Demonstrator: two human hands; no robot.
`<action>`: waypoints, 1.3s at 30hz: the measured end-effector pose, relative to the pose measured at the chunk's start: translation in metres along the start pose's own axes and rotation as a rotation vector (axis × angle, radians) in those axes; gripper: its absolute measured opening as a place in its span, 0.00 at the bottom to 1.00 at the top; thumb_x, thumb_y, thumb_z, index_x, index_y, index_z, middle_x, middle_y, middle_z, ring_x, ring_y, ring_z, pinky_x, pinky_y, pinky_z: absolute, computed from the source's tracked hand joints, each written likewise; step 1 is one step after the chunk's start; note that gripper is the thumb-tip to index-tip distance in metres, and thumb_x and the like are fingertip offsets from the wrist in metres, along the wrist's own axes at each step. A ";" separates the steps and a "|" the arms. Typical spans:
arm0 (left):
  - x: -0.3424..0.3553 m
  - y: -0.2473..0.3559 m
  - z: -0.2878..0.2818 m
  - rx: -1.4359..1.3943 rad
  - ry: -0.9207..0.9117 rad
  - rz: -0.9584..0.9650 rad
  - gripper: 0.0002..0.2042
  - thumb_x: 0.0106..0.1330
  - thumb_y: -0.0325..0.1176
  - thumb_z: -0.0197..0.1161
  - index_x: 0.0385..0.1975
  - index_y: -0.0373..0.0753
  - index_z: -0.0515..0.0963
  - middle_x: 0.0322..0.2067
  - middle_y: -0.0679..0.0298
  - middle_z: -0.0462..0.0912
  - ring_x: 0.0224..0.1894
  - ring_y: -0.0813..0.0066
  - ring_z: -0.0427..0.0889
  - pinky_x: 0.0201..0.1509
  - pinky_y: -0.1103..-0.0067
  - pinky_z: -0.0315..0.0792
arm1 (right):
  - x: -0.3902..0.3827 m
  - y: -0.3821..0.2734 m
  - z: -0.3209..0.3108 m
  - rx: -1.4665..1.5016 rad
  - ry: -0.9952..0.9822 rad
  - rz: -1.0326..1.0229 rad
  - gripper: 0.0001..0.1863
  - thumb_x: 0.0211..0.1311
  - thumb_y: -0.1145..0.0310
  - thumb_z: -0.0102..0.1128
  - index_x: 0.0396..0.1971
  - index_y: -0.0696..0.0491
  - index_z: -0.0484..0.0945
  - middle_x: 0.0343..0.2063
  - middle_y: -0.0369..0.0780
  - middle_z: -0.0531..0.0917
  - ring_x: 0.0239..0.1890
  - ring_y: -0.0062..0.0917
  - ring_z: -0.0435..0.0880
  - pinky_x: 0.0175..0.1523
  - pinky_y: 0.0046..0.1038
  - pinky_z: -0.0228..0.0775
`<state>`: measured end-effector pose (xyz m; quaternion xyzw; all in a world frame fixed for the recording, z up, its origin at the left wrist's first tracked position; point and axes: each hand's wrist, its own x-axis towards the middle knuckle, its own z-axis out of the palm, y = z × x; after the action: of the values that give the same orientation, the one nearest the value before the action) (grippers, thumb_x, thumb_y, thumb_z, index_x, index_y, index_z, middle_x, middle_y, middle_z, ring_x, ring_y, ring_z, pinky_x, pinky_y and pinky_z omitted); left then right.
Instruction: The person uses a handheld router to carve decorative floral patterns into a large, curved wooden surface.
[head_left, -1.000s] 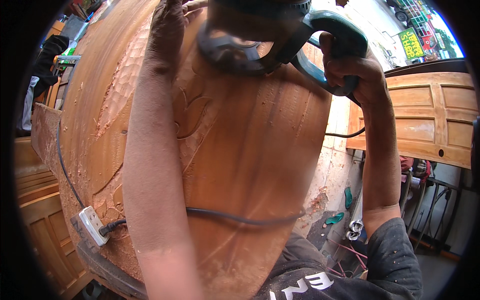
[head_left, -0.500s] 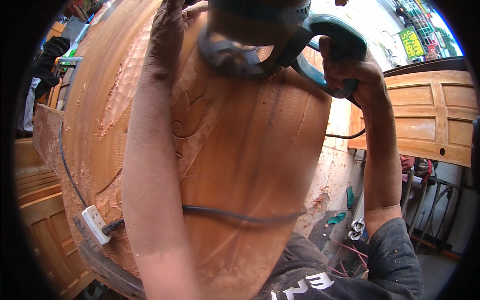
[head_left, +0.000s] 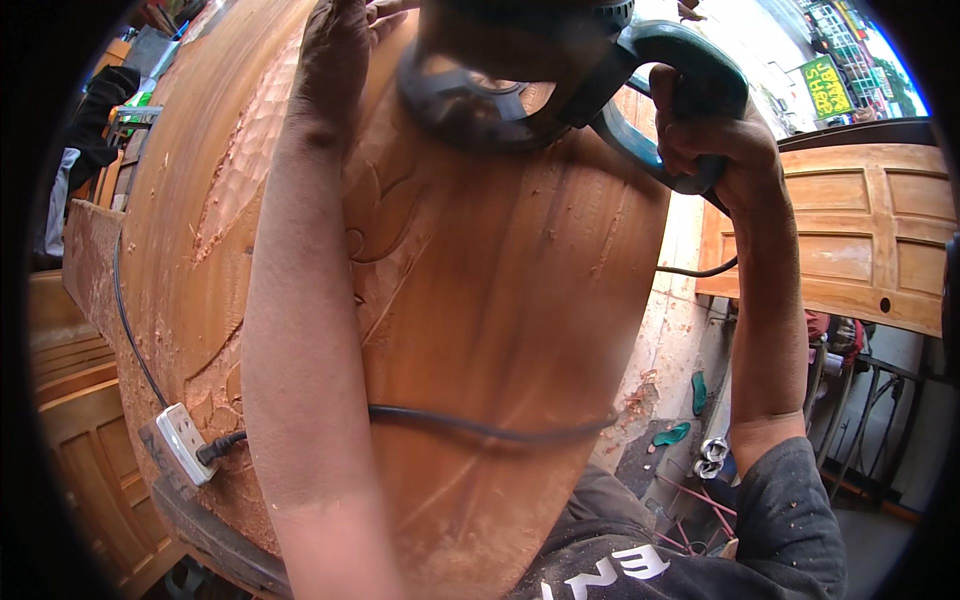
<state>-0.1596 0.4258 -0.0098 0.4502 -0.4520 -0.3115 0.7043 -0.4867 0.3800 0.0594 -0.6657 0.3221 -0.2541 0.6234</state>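
Observation:
A dark power router [head_left: 480, 110] with a ringed base sits on a wooden panel [head_left: 510, 300] carved with leaf shapes and scalloped texture, shavings scattered on it. My right hand [head_left: 725, 140] is wrapped round the router's looped side handle. My left hand [head_left: 340, 45] is at the top edge, left of the router, its fingers bent; what they grip is hidden. My left forearm lies across the view over the panel. A black cord crosses the panel and passes behind that forearm. A white power strip [head_left: 183, 440] with a plug in it rests at the panel's lower left.
A paneled wooden door [head_left: 830, 200] lies at the right above a metal frame [head_left: 870, 410]. Green slippers [head_left: 670, 435] are on the littered floor. More doors [head_left: 90, 460] stand at the left, below dark cloth [head_left: 95, 120]. A street with signs shows at the upper right.
The router and my right hand have shifted slightly to the right. My left hand stays near the top edge, and the cord lies much as before.

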 end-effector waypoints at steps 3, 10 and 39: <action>0.002 -0.002 -0.004 0.014 0.005 0.040 0.38 0.81 0.59 0.44 0.79 0.36 0.51 0.80 0.56 0.50 0.77 0.65 0.58 0.77 0.65 0.56 | 0.000 0.002 -0.001 -0.002 -0.027 -0.036 0.19 0.47 0.72 0.64 0.43 0.61 0.79 0.20 0.37 0.76 0.18 0.19 0.72 0.26 0.22 0.64; 0.002 -0.004 -0.006 -0.038 0.006 0.006 0.35 0.82 0.57 0.43 0.79 0.38 0.52 0.80 0.59 0.50 0.73 0.67 0.63 0.73 0.67 0.61 | -0.001 0.004 -0.001 -0.055 0.008 -0.019 0.20 0.49 0.67 0.67 0.44 0.58 0.82 0.19 0.36 0.76 0.20 0.19 0.75 0.28 0.22 0.64; 0.007 -0.009 -0.012 0.049 0.122 0.010 0.33 0.81 0.56 0.44 0.77 0.39 0.59 0.76 0.61 0.62 0.66 0.68 0.72 0.69 0.69 0.66 | 0.009 0.007 0.005 -0.042 -0.039 -0.060 0.18 0.49 0.67 0.68 0.41 0.58 0.83 0.18 0.35 0.76 0.17 0.18 0.74 0.27 0.20 0.67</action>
<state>-0.1459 0.4210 -0.0181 0.4832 -0.4179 -0.2687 0.7209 -0.4780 0.3761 0.0509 -0.6927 0.2950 -0.2527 0.6077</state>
